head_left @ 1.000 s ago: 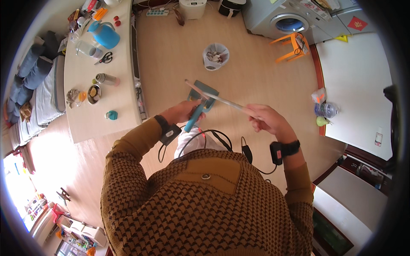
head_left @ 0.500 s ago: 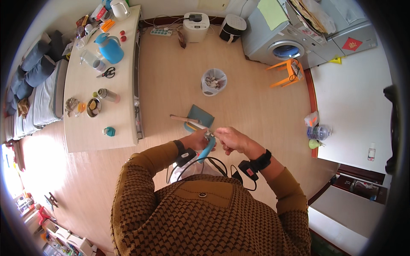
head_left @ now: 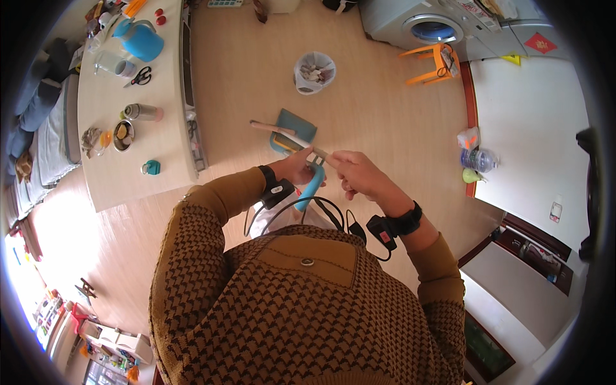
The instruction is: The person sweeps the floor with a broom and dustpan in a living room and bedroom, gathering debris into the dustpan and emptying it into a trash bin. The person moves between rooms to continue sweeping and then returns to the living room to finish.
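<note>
My left hand [head_left: 294, 168] is closed round a light-blue curved handle [head_left: 310, 187]. Beyond that hand extends a teal, flat, pan-like piece [head_left: 298, 126] with a yellow comb-like strip [head_left: 287, 142] near it. Whether these parts are joined to the handle is hard to make out. A long slim stick [head_left: 282, 131], pale with a pinkish-brown far end, slants across the teal piece. Its near end lies in my right hand [head_left: 360, 172], whose fingers are curled on it. The left fingers are close to the stick where it crosses the handle.
A lined waste bin [head_left: 314, 72] holding scraps stands ahead on the floor. At left, a table [head_left: 160, 141] carries a blue jug [head_left: 140, 40], scissors [head_left: 140, 77], a flask [head_left: 142, 112] and a bowl. An orange stool [head_left: 431, 64] stands ahead right, by a washing machine [head_left: 410, 25].
The whole view has shifted, so the room and my hands sit higher in the picture. My right hand is slightly farther right along the stick. Both hands keep their hold.
</note>
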`<state>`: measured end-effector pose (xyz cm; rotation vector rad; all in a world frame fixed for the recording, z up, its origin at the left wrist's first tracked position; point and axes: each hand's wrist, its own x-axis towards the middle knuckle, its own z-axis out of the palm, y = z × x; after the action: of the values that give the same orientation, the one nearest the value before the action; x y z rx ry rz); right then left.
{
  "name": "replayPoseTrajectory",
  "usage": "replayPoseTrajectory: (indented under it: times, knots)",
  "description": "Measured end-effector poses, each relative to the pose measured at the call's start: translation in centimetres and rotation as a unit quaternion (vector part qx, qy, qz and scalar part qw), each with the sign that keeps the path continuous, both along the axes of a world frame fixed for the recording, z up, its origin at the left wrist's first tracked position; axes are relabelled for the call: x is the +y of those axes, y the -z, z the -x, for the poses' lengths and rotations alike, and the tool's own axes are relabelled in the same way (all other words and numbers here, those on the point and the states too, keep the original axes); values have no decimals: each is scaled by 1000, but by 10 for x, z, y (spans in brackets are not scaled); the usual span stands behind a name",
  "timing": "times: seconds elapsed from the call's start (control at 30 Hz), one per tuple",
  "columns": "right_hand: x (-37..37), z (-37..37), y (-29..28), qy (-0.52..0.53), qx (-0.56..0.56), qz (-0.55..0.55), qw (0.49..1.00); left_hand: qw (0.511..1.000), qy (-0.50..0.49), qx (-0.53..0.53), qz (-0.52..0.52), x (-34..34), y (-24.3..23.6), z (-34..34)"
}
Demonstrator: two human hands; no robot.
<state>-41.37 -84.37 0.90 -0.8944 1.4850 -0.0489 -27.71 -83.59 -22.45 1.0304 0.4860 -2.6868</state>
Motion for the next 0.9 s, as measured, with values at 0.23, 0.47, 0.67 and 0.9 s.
replayPoseTrajectory:
  times: [0.23,0.47,0.67,0.9]
  knots:
    - [-1,8,-17,-68,53,33,996,999,18,-33,-23,-6,-4,5]
    - [10,3,0,-113,44,33,992,999,38,-8,-7,-8,24,17]
    - [9,17,63,-424,115,147,886,995,88,41,3,1,70,18]
    - [15,-1,76,-104,110,-24,988,980,184,-58,56,-9,75,14]
